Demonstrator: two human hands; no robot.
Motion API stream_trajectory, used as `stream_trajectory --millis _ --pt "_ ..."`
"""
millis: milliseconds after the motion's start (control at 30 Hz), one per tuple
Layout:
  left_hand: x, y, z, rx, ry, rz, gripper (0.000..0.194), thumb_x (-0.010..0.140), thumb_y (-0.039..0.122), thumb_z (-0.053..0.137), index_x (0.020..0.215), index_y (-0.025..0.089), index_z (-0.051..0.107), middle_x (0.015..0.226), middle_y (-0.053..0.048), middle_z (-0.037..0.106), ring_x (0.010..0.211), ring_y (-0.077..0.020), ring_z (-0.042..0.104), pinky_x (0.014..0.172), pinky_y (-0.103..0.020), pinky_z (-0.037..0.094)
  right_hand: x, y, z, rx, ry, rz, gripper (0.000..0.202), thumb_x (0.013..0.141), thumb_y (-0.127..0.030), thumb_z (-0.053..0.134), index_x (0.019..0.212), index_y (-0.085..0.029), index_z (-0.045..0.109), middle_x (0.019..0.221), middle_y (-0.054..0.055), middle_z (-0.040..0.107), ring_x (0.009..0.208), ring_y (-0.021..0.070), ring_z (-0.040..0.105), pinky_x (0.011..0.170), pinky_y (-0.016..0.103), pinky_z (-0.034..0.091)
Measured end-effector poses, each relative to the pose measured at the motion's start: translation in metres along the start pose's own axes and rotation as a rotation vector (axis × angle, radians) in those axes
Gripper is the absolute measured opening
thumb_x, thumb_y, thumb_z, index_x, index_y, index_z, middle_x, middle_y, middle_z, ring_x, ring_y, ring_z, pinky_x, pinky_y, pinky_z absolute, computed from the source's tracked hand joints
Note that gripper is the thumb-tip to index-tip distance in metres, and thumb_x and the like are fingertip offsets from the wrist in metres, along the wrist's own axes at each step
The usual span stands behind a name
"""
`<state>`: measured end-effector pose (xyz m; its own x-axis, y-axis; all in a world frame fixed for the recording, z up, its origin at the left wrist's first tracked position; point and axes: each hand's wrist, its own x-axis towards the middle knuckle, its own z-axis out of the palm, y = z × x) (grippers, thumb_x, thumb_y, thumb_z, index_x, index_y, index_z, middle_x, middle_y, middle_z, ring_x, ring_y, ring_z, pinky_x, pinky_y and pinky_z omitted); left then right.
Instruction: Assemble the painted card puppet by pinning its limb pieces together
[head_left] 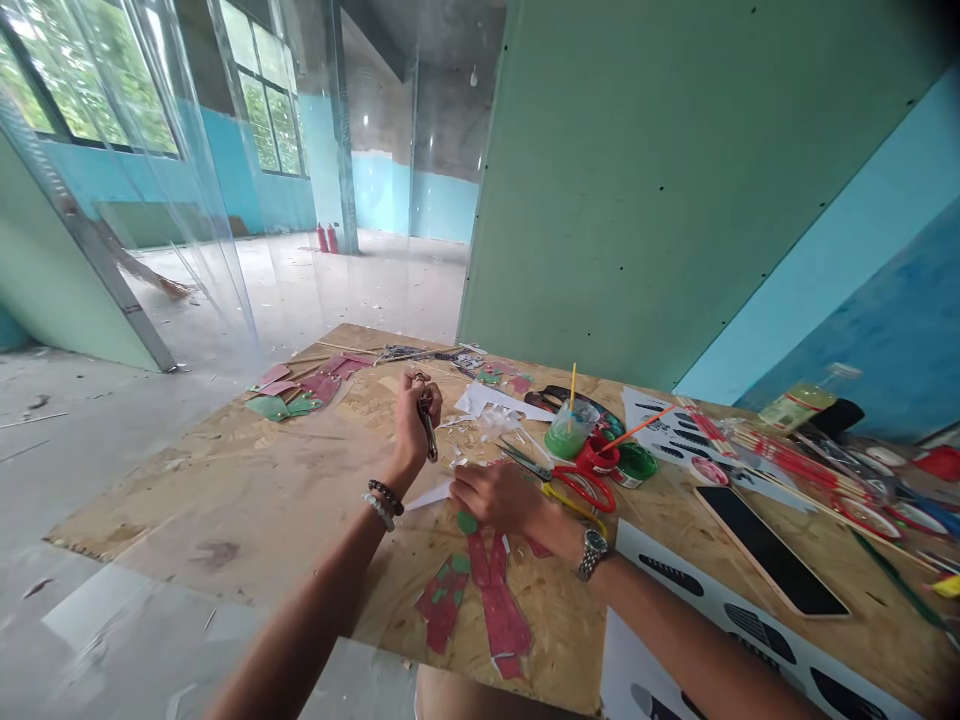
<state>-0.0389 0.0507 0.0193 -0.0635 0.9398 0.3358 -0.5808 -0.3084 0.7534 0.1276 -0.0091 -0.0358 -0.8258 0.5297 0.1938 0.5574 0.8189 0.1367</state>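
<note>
bottle (pixel 826 386) label (pixel 795 408) I can't read, my left hand (pixel 414 415) wrapped round a dark metal tool (pixel 430 432), right hand (pixel 493 495) curled, hold unclear, green-patched red cutouts (pixel 506 615) beside it on the board (pixel 367 412)

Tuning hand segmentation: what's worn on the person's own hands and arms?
Left hand and right hand: no gloves or sleeves visible. Left wrist: dark beaded bracelet, pale beaded bracelet. Right wrist: silver-toned watch, metal-link band.
</note>
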Motion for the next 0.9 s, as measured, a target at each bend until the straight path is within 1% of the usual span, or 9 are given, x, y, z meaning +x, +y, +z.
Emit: stream_trajectory --millis 100,167,333,400,533,600,700,800,900 --pt "0.001 -0.002 -0.002 -0.005 0.003 -0.003 0.029 0.079 0.044 0.059 0.085 0.025 0.038 0.051 0.011 0.037 0.041 -0.0079 0.024 0.040 -0.019 0.019 0.000 0.005 -0.009 0.005 -0.029 -0.028 0.023 0.105 -0.015 0.045 0.099 -0.018 0.066 0.099 0.009 0.069 0.080 0.0196 0.060 0.058 0.030 0.038" --pt "0.001 -0.003 -0.003 -0.004 -0.004 -0.005 0.028 0.081 0.044 0.059 0.086 0.025 0.039 0.051 0.011 0.037 0.041 -0.0080 0.024 0.041 -0.019 0.020 -0.005 0.007 -0.016 0.077 -0.017 0.006 0.022 0.104 -0.014 0.045 0.096 -0.019 0.065 0.096 0.008 0.068 0.080 0.0192 0.060 0.061 0.030 0.040" --pt "-0.005 -0.003 -0.001 0.133 -0.094 -0.076 0.022 0.086 0.043 0.059 0.093 0.024 0.049 0.056 0.010 0.037 0.043 -0.0084 0.025 0.042 -0.018 0.020 -0.031 0.007 -0.028 0.385 0.135 0.300 0.013 0.094 -0.013 0.048 0.092 -0.021 0.058 0.086 0.002 0.062 0.073 0.0155 0.054 0.067 0.028 0.040" --pt "-0.009 -0.002 0.002 0.251 -0.178 -0.111 0.021 0.089 0.043 0.057 0.091 0.023 0.053 0.056 0.009 0.036 0.045 -0.0087 0.025 0.043 -0.019 0.020 -0.041 0.006 -0.031 0.599 0.214 0.473 0.007 0.095 -0.021 0.049 0.091 -0.022 0.056 0.081 0.000 0.059 0.069 0.0142 0.052 0.064 0.027 0.039" --pt "-0.020 -0.001 0.010 0.502 -0.438 -0.101 0.026 0.091 0.045 0.062 0.083 0.020 0.061 0.059 0.005 0.042 0.051 -0.0102 0.034 0.047 -0.022 0.024 -0.052 0.009 -0.034 1.070 0.349 0.767 0.025 0.097 -0.046 0.049 0.087 -0.023 0.051 0.064 -0.005 0.049 0.053 0.0122 0.045 0.052 0.025 0.034" --pt "-0.025 -0.002 0.012 0.626 -0.586 -0.104 0.023 0.085 0.042 0.072 0.084 0.020 0.064 0.059 0.006 0.043 0.053 -0.0107 0.035 0.049 -0.022 0.024 -0.054 0.010 -0.036 1.279 0.354 0.842 0.029 0.091 -0.052 0.054 0.086 -0.024 0.049 0.058 -0.007 0.048 0.045 0.0104 0.040 0.045 0.024 0.028" --pt "-0.030 -0.005 0.014 0.757 -0.754 -0.113 0.020 0.082 0.037 0.078 0.087 0.020 0.068 0.056 0.007 0.043 0.053 -0.0107 0.035 0.049 -0.022 0.023 -0.056 0.009 -0.038 1.510 0.358 0.904 0.032 0.084 -0.053 0.061 0.087 -0.024 0.049 0.057 -0.007 0.051 0.040 0.0088 0.038 0.040 0.022 0.022" --pt "-0.032 -0.009 0.014 0.801 -0.830 -0.094 0.018 0.086 0.037 0.074 0.084 0.019 0.071 0.058 0.005 0.049 0.053 -0.0112 0.039 0.050 -0.023 0.026 -0.057 0.005 -0.040 1.626 0.433 0.938 0.032 0.082 -0.052 0.065 0.087 -0.023 0.050 0.056 -0.008 0.051 0.040 0.0081 0.039 0.038 0.021 0.022" --pt "-0.032 -0.013 0.015 0.776 -0.802 -0.116 0.023 0.089 0.041 0.070 0.083 0.019 0.070 0.060 0.003 0.051 0.055 -0.0121 0.042 0.052 -0.024 0.029 -0.058 0.000 -0.041 1.697 0.513 0.929 0.037 0.084 -0.058 0.064 0.087 -0.023 0.050 0.056 -0.007 0.052 0.042 0.0086 0.041 0.039 0.021 0.025"
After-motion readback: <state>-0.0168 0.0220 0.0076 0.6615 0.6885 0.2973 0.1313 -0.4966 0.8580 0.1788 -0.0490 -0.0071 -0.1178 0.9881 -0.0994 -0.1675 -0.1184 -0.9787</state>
